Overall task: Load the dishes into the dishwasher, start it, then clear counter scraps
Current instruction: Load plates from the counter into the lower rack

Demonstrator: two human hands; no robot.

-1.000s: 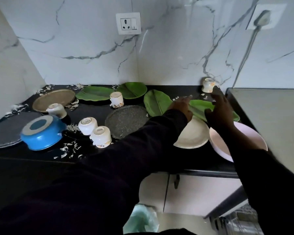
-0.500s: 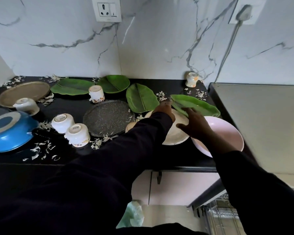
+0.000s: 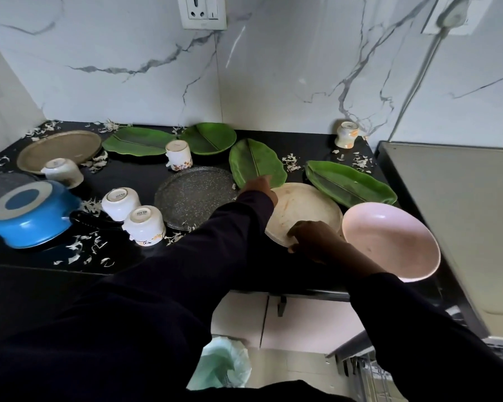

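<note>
Both hands on round cream plate [image 3: 305, 210]; right hand [image 3: 312, 239] grips near rim | left hand [image 3: 259, 185] grip unclear

the word "sista" is printed on the upturned base of one white cup [image 3: 120, 203] at left centre. the same word stands on the base of the second cup [image 3: 144, 225] just beside it.

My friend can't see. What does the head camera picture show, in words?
Two hands reach over a black counter: the right hand grips the near rim of a cream plate, the left hand touches its far edge. Around it sit green leaf plates, upturned cups, a blue pan and white scraps.
</note>
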